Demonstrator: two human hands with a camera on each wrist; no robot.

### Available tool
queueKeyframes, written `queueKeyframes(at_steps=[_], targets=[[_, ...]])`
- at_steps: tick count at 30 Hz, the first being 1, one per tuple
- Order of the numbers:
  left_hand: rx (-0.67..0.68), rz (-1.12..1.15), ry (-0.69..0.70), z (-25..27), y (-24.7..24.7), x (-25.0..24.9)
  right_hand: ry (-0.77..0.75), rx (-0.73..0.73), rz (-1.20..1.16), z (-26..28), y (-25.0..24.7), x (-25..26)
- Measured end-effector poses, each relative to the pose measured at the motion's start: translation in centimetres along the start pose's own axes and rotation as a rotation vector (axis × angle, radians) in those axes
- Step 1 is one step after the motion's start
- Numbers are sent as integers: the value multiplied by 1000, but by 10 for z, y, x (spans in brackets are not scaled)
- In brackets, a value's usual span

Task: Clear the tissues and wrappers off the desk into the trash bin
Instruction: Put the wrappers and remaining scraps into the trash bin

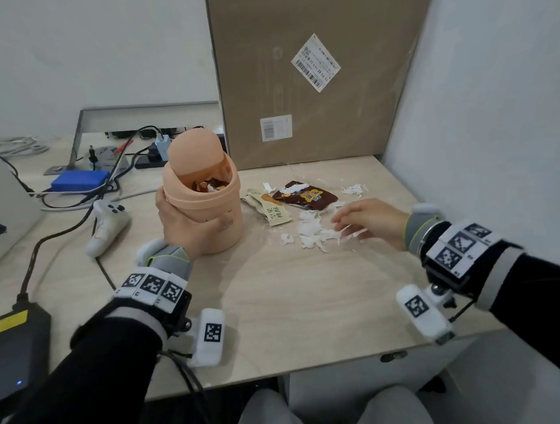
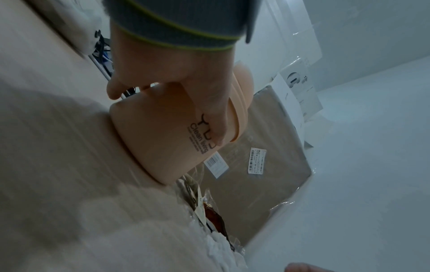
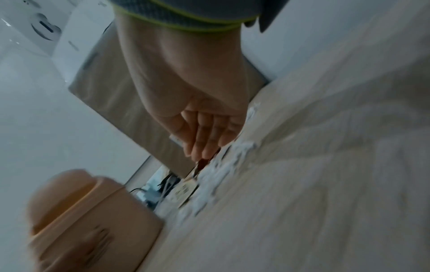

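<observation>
Under right hand point(image 1: 371, 221), tissue scraps point(image 1: 312, 232)

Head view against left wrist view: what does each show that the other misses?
Head only: trash visible inside the peach plastic trash bin, torn white tissue scraps under the open right hand, and a white game controller. Left wrist only: black "Clean living" lettering on the bin. Both: the left hand gripping the bin, and the brown cardboard box.

You have one trash bin point(image 1: 206, 209) and two wrappers on the desk: a beige wrapper point(image 1: 268, 209) and a brown wrapper point(image 1: 307, 195). The tissue scraps point(image 1: 312, 232) are too many to count.
</observation>
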State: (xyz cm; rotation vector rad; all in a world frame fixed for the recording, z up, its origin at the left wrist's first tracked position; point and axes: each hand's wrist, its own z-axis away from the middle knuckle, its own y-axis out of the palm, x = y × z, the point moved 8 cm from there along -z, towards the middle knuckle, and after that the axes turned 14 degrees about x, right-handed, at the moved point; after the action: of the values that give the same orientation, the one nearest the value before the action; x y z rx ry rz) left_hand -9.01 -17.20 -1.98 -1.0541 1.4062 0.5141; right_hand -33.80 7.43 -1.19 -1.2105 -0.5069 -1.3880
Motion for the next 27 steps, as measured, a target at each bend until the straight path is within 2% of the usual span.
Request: queueKeyframes(at_steps=[3,5,10,14,19,22,24,27], targets=[[9,17,11,-5,1,1,74,-251,36,-17,-68,-16],[8,16,9,-9,0,-1,138,-306,122,-37,-99,-23],[31,41,5,-23,3,-1,287,-134,411,-92,-108,-26],[52,36,12,-30,5,-2,298,-51,558,-109,-96,-22],[89,53,16,-33,8,-2,160,80,614,-80,-39,-6],[95,55,22,-33,8,-3,174,146,565,-65,-19,-10],[96,54,24,-32,7,-3,186,76,558,-65,-25,-3],[101,49,33,-33,7,-2,128,-201,688,-72,-52,29]])
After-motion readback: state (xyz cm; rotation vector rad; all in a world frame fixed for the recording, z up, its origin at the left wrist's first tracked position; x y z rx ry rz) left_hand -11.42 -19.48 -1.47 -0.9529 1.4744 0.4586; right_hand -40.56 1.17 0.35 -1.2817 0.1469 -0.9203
